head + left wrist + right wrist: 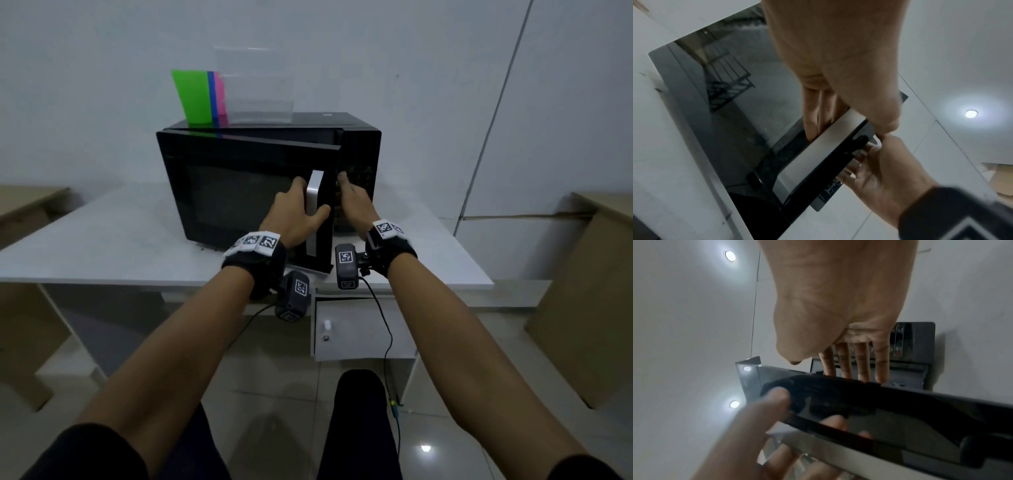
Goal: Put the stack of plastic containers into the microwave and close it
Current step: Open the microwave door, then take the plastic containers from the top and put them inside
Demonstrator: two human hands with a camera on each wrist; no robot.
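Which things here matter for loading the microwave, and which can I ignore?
For the job:
- microwave, door ajar
- door handle, gripped by the left hand
- right hand, flat on the control panel
- clear containers on top

Ignore:
- coloured sheets
- white table
- drawer unit

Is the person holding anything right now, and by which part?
The left hand grips the microwave door by its silver handle. The right hand holds nothing; its straight fingers rest on the control panel.

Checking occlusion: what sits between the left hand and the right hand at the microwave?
The door's silver handle and free door edge separate left hand from right hand, which lies flat on the control panel. Head view shows it.
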